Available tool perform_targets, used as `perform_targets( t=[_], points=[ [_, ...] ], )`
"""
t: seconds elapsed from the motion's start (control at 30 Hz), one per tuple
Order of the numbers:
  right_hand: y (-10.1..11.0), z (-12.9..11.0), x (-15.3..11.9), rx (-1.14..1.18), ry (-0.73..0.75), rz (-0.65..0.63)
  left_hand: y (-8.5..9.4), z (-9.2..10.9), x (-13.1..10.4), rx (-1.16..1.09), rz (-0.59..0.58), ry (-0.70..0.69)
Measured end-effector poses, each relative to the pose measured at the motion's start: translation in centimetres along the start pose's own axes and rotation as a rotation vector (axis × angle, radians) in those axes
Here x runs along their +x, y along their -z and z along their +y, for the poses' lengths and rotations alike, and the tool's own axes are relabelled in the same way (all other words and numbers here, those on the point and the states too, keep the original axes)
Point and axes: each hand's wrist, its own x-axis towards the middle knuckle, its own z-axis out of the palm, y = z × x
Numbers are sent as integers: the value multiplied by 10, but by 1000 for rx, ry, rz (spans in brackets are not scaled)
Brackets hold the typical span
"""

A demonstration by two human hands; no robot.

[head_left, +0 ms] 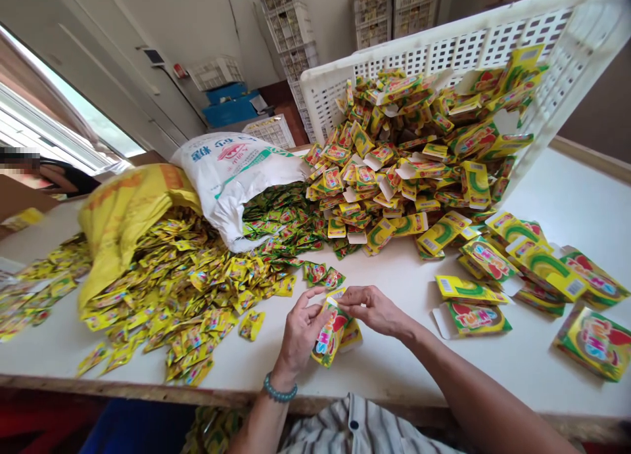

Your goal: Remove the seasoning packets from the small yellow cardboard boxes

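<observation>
My left hand, with a beaded bracelet at the wrist, is closed around a small yellow and green candy box printed with a watermelon picture. Fingers of my right hand pinch the box's upper end; whether they also hold a sachet is hidden. Behind the held box, a second yellow box shows in part, and I cannot tell if it is held too. Just beyond my hands lie green sachets with a red fruit print. A lone yellow sachet rests left of my left hand.
A tipped white crate spills many small boxes onto the white table. Yellow sachets pour from a yellow sack, green ones from a white sack. Loose boxes lie right. A person is far left.
</observation>
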Motion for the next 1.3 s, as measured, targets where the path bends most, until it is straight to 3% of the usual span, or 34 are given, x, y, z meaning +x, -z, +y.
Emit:
perform_targets(
  t=[0.13,0.37,0.47,0.53,0.6,0.67,0.77,0.87,0.93,1.07,1.17,1.3],
  points=[
    [-2,-8,-2,3,36,14,0,1,-1,-102,-19,34],
    [-33,1,-1,-68,119,127,6,10,-3,-100,-29,5],
    [-43,3,-4,-136,143,103,6,10,-10,-106,4,19],
    [-48,2,-7,-148,143,20,14,13,-19,-80,31,30],
    [-52,1,-10,-164,162,-82,37,21,-34,24,40,78],
    [-53,4,-11,-191,184,-105,74,32,-56,216,27,181],
    [-44,14,-3,-247,114,102,138,49,-92,626,59,307],
    [-27,27,15,-364,5,311,175,48,-102,1107,290,211],
    [-17,34,30,-472,-4,299,176,34,-88,1270,395,82],
    [-6,45,52,-667,74,5,144,-2,-38,1234,373,-116],
    [-1,50,57,-743,65,-105,126,-19,-10,1031,385,-125],
    [7,54,51,-765,32,-181,120,-25,2,844,434,-102]
  ],
)
